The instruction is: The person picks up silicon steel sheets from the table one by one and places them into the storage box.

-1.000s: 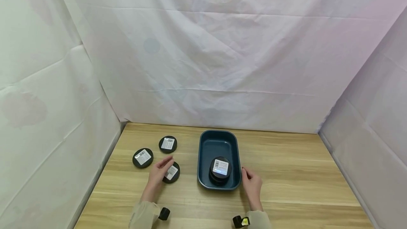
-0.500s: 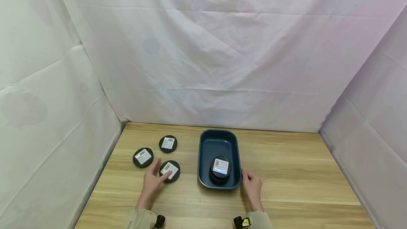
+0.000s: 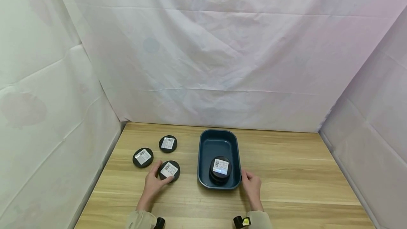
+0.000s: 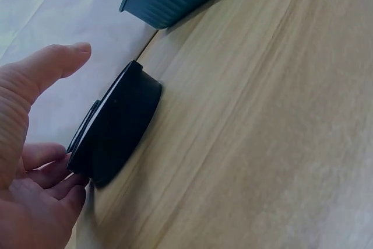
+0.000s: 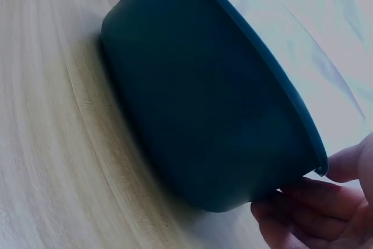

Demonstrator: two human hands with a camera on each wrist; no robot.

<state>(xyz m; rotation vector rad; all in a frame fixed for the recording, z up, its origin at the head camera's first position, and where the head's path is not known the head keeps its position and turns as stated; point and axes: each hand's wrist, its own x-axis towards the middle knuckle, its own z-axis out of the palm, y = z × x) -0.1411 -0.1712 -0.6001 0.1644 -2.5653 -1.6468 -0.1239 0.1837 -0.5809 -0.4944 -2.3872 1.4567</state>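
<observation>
Pinched by the right hand [image 3: 252,186] is the right-hand rim of a dark blue tray [image 3: 217,147], with the thumb laid at the lip and the curled fingers tucked below it against the outer wall. By the left hand [image 3: 154,183], thumb and fingers are held apart around the near black disc [image 3: 168,170]; its far edge is touched by the fingers, while the thumb is shown clear of it in the left wrist view.

This disc is set flat on the table, left of the tray, and its round top is marked by a white label with a barcode. Two more labelled discs, the far disc [image 3: 167,144] and the left disc [image 3: 143,157], are placed beyond it, well apart from the tray.

The tray is shaped as a deep rectangle with rounded corners and a rolled lip; fine ridges are seen on one outer wall, a smooth surface on another. In its near half a stack of black discs [image 3: 220,170] is held, though how many are piled there cannot be told.

The table [image 3: 286,172] is finished in pale, streaked wood grain, and is backed by creased white cloth [image 3: 206,52].
</observation>
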